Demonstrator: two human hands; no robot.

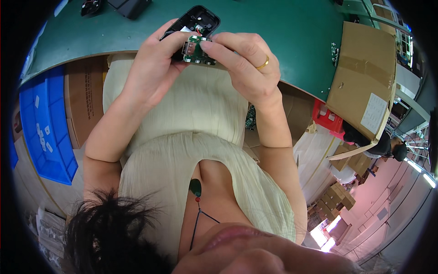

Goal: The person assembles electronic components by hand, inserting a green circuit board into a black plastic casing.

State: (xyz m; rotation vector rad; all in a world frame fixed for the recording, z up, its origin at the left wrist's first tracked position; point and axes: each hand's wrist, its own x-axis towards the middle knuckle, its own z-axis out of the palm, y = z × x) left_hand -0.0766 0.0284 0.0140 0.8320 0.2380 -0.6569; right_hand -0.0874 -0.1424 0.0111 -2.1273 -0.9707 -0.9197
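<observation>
My left hand (pixel 154 61) is closed around a black plastic housing (pixel 207 17), an open shell tilted up over the table's near edge. Across its near end lies a small green circuit board (pixel 199 57) with metal connectors, and the left thumb presses on one side of it. Red wire shows between the board and the inside of the housing. My right hand (pixel 251 61), with a ring on one finger, pinches the board from the other side. Its index fingertip rests on the board's face; its thumb is hidden.
On the green table (pixel 296 41), a black plastic part (pixel 130 6) lies at the far left. A cardboard box (pixel 362 68) stands at the right edge, above a red bin (pixel 326 116). A blue crate (pixel 48 128) is at lower left. Another person (pixel 385 145) is at far right.
</observation>
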